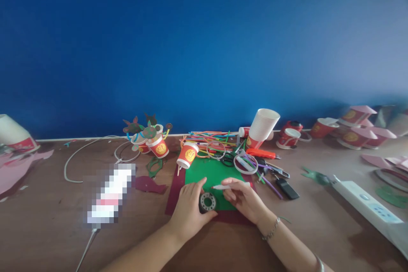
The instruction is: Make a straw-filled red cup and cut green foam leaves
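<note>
My left hand (188, 207) curls round the side of a dark roll of tape (208, 202) whose pale core shows holes all round. The roll rests on a sheet of green paper (199, 174), with dark red paper (176, 193) under it. Between the fingers of my right hand (244, 197) is a white marker with a red end (225, 186). Its tip points left, just above the roll and near my left fingertips. Whether the tip touches the paper, I cannot tell.
Behind the paper lie coloured pipe cleaners (207, 136), black scissors (228, 160) and an orange cutter (261, 153). A tall stack of paper cups (263, 127) and a decorated cup (187, 155) stand nearby. A power strip (366, 199) is at right, a blurred-out phone (111, 195) at left.
</note>
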Action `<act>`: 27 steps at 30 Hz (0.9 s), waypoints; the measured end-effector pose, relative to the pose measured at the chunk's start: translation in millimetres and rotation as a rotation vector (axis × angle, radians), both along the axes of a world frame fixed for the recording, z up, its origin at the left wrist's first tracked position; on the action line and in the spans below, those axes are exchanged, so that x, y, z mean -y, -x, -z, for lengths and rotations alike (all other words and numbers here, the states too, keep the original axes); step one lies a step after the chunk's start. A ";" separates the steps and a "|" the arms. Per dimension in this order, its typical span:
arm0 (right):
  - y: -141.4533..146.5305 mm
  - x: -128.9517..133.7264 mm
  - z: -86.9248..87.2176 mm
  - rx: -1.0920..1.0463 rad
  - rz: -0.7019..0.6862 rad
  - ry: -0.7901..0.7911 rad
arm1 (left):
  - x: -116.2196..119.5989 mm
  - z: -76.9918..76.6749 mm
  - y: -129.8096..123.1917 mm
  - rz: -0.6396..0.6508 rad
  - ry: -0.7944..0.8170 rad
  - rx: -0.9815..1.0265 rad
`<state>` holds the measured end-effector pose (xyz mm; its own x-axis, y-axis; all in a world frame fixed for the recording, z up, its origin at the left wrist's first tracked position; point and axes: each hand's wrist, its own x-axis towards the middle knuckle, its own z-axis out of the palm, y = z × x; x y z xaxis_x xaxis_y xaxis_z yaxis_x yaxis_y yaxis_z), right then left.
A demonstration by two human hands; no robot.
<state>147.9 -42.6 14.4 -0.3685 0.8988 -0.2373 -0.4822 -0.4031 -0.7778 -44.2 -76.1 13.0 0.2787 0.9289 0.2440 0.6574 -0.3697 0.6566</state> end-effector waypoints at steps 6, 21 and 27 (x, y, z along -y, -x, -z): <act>0.3 0.8 -0.8 0.016 0.004 -0.010 | -0.2 0.3 0.4 0.008 -0.005 -0.012; 1.3 2.2 -0.6 0.058 -0.009 -0.042 | 4.7 -4.7 -1.3 -0.034 -0.042 -0.126; 6.4 9.8 -5.3 0.310 0.083 -0.181 | 2.3 -5.0 -0.6 -0.035 0.021 -0.118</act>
